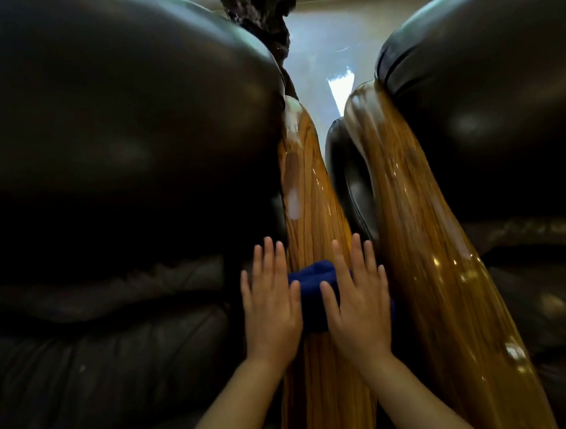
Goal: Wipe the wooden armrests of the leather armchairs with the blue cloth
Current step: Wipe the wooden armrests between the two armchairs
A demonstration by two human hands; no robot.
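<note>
Two glossy wooden armrests run away from me, side by side. The left armrest (307,191) belongs to the dark leather armchair (105,154) on the left. The right armrest (423,229) belongs to the armchair (504,99) on the right. A folded blue cloth (312,290) lies across the left armrest. My left hand (270,304) lies flat with fingers spread, its thumb on the cloth's left edge. My right hand (359,296) presses flat on the cloth's right part and hides some of it.
A dark, knobbly carved object (260,14) stands beyond the chairs at top centre. Pale shiny floor (328,49) shows in the narrow gap between the two chair backs. Black leather seat cushions (91,350) fill both sides.
</note>
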